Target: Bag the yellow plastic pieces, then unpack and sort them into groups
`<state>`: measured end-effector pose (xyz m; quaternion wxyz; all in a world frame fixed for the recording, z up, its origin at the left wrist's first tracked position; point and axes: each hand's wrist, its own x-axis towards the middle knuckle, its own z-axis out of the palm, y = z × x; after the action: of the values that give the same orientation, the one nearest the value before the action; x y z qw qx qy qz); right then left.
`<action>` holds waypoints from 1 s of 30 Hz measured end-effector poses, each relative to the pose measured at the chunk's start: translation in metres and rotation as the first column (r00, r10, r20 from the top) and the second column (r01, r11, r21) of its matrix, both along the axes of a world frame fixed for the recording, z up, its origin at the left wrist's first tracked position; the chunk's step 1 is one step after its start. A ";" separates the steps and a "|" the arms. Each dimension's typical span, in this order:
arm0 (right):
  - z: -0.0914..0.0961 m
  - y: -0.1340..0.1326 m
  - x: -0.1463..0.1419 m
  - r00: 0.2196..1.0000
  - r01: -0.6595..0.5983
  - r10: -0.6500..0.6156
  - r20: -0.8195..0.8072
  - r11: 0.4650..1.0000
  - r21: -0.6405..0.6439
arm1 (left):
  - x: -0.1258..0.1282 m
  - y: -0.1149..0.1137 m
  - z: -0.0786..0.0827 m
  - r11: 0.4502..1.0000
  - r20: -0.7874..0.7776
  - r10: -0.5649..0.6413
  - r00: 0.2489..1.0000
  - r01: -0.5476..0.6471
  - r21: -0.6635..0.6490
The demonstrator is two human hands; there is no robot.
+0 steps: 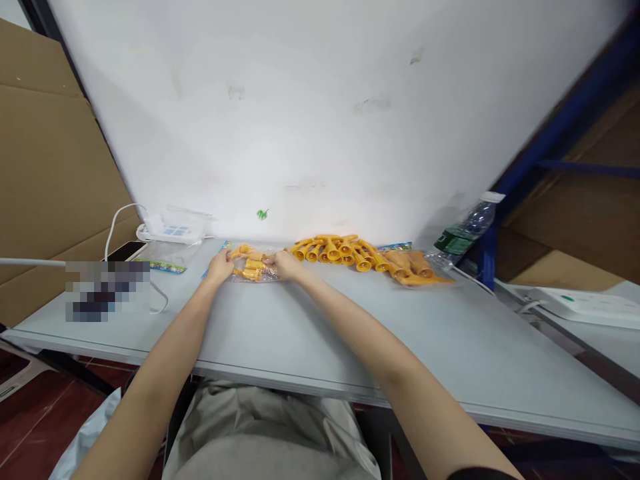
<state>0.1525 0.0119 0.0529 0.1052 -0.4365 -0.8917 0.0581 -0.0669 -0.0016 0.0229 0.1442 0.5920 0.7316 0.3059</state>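
Note:
A clear plastic bag [253, 275] with several yellow toy trumpets [254, 265] inside lies flat near the wall. My left hand [220, 268] grips its left end, fingers closed on the plastic. At the other end my right hand [287, 265] is closed on the bag, its fingertips partly hidden. Just right of that hand is a heap of loose yellow trumpets [333, 251], bell ends facing me. Further right rests another filled bag of yellow trumpets [413, 267] with a blue printed header.
An unfilled clear bag [170, 253], a phone [126, 251] and a white power strip [173, 233] lie at the left. A plastic bottle [467, 227] leans at the right by a blue metal post. Cardboard [50, 160] stands on the left; a white panel backs the table [300, 333].

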 end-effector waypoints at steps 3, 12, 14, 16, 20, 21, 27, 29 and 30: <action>0.007 -0.007 0.004 0.998 0.036 -0.037 -0.050 0.999 -0.016 | 0.001 -0.001 0.001 1.000 0.006 0.011 1.000 -0.011 0.013; 0.008 -0.023 0.020 0.953 0.282 -0.287 -0.097 0.957 -0.064 | 0.003 -0.001 0.001 0.997 0.019 0.017 1.000 -0.019 0.071; 0.001 -0.021 0.019 0.944 0.192 -0.225 -0.242 0.970 -0.152 | 0.003 -0.002 0.002 0.998 0.020 0.022 1.000 -0.024 0.064; -0.007 -0.017 0.018 0.908 0.094 -0.182 -0.377 0.966 -0.240 | 0.003 -0.003 0.004 0.998 0.025 0.026 0.999 -0.027 0.057; -0.024 -0.011 0.020 0.837 -0.079 -0.111 -0.535 0.944 -0.319 | 0.002 -0.004 0.006 0.999 0.050 0.013 0.999 -0.015 0.048; -0.027 -0.011 0.020 0.826 -0.109 -0.088 -0.557 0.944 -0.310 | 0.002 -0.004 0.006 0.999 0.059 0.008 0.998 -0.011 0.046; -0.035 -0.008 0.020 0.827 -0.181 0.023 -0.562 0.957 -0.227 | 0.002 -0.002 0.003 0.995 0.171 0.020 0.985 -0.035 0.088; -0.034 -0.007 0.018 0.844 -0.182 0.042 -0.535 0.960 -0.211 | 0.002 -0.001 0.002 0.993 0.206 0.029 0.978 -0.052 0.108; -0.033 -0.006 0.017 0.854 -0.179 0.047 -0.518 0.962 -0.208 | 0.002 0.000 0.002 0.992 0.215 0.034 0.976 -0.060 0.111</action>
<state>0.1692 0.0054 0.0203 0.2775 -0.3616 -0.8421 0.2884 -0.0653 -0.0018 0.0250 0.1795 0.5457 0.7065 0.4133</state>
